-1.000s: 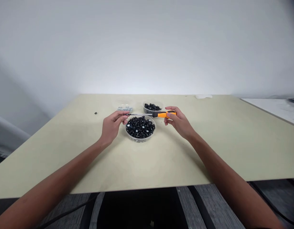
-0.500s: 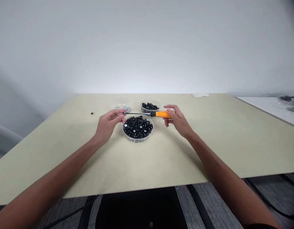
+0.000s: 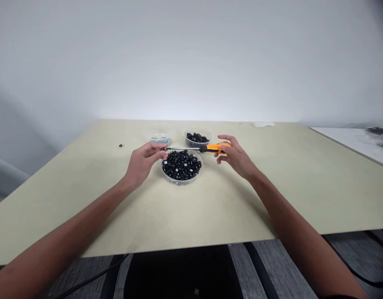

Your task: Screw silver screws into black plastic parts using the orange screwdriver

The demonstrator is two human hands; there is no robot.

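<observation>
My right hand (image 3: pixel 236 154) grips the orange-and-black handle of a screwdriver (image 3: pixel 214 148), held level with its metal shaft pointing left. The thumb and some fingers are round the handle, with the index finger raised. My left hand (image 3: pixel 144 162) pinches a small black part (image 3: pixel 164 148) at the screwdriver's tip; the fingers hide most of it. Right below the shaft stands a clear round tub (image 3: pixel 181 182) heaped with black parts, several showing pale round ends.
Behind my hands, a clear tub (image 3: pixel 197 143) holds smaller black pieces, and another clear container (image 3: pixel 160 139) holds small silvery-blue pieces. One dark piece (image 3: pixel 120 145) lies alone at left. A white item (image 3: pixel 263 124) lies by the back edge. At right is a white surface (image 3: pixel 343 141).
The screwdriver handle has turned in my right hand, so a black strip on it now shows. My left hand keeps its pinch at the tip. The whole view has shifted slightly.
</observation>
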